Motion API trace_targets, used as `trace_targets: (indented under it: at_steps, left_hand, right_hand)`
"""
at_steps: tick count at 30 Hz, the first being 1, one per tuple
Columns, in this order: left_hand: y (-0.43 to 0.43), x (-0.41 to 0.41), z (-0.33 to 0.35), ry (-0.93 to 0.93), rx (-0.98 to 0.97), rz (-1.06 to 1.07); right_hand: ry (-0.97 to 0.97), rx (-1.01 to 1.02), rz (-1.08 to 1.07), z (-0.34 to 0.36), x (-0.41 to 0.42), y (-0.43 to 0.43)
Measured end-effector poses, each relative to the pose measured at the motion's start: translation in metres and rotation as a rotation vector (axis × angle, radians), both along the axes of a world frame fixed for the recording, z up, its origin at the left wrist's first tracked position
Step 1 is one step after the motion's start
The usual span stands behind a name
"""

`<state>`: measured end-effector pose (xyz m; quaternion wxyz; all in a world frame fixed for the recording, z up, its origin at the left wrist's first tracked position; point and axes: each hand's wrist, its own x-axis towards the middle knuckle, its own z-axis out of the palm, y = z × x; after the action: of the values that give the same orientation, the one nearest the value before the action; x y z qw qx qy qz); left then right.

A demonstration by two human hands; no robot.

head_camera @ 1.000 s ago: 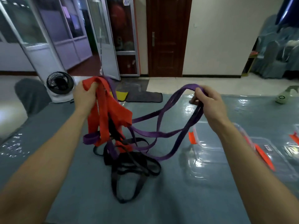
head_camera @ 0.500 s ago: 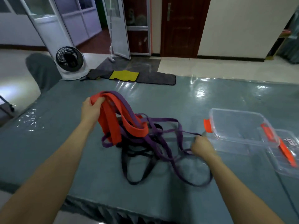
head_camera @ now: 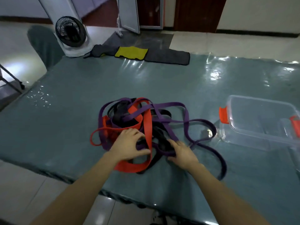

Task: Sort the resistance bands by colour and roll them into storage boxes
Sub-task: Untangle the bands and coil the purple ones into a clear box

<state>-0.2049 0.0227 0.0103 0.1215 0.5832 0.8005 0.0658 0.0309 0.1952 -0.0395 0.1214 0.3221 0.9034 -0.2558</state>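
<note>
A tangle of resistance bands lies on the teal table (head_camera: pixel 78 95): red bands (head_camera: pixel 147 127), purple bands (head_camera: pixel 172 105) and black bands (head_camera: pixel 120 119), all interwoven. My left hand (head_camera: pixel 128 145) rests on the near side of the pile with fingers spread over red and purple loops. My right hand (head_camera: pixel 183 151) is beside it, thumb and fingers pinching a purple band at the pile's near right. A purple loop trails right toward a clear storage box (head_camera: pixel 259 101) with orange clips, which holds no bands.
Part of a second clear box (head_camera: pixel 294 153) shows at the right edge. Beyond the table stand a black fan (head_camera: pixel 70 31) and a grey chair (head_camera: pixel 43 44), with yellow and grey cloths (head_camera: pixel 131 51) on the floor. The table's near edge is close to my arms.
Both hands came down from holding the bands up. The red bundle now lies on the pile under my left hand, and my right hand moved left onto the pile.
</note>
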Motion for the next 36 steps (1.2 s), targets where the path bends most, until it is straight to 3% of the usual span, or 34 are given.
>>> trace_targets:
  at_steps: [2,4,7,13,16,18,21,24,26,30,34,36]
  left_hand:
    - [-0.005,0.013,-0.017,-0.023,-0.281,-0.024]
    - [-0.012,0.018,-0.029,-0.02,-0.363,0.002]
    - [-0.011,0.019,-0.03,-0.001,-0.23,0.061]
    - [0.005,0.018,-0.019,-0.153,0.066,0.214]
    - [0.013,0.027,-0.017,-0.145,0.223,0.179]
    - [0.016,0.034,-0.018,-0.041,0.285,0.089]
    - [0.013,0.038,-0.028,0.141,0.271,0.004]
    - [0.003,0.042,-0.043,0.165,0.085,0.114]
    - [-0.002,0.047,-0.053,0.11,0.001,0.196]
    - [-0.001,0.062,-0.066,0.1,-0.105,0.225]
    - [0.002,0.069,-0.064,-0.103,0.133,0.2]
    - [0.003,0.056,-0.05,-0.145,0.249,0.159]
  right_hand:
    - [0.103,0.065,-0.057,-0.008,0.005,0.004]
    - [0.212,0.138,-0.105,-0.01,0.008,0.011]
    - [0.337,0.24,-0.147,-0.011,0.014,0.025]
    - [0.211,0.351,-0.101,-0.014,0.0,0.055]
    - [0.293,0.367,-0.097,-0.009,-0.014,0.077]
    - [0.244,0.33,-0.04,-0.004,-0.03,0.095]
    - [0.031,0.209,0.08,0.006,-0.059,0.118]
    - [-0.12,0.139,0.189,0.006,-0.077,0.128]
    - [-0.053,0.158,0.195,0.004,-0.08,0.128]
    - [0.188,0.383,0.225,0.013,-0.069,0.116]
    - [0.397,0.515,0.285,0.04,-0.047,0.1]
    - [0.413,0.416,0.258,0.067,-0.042,0.097]
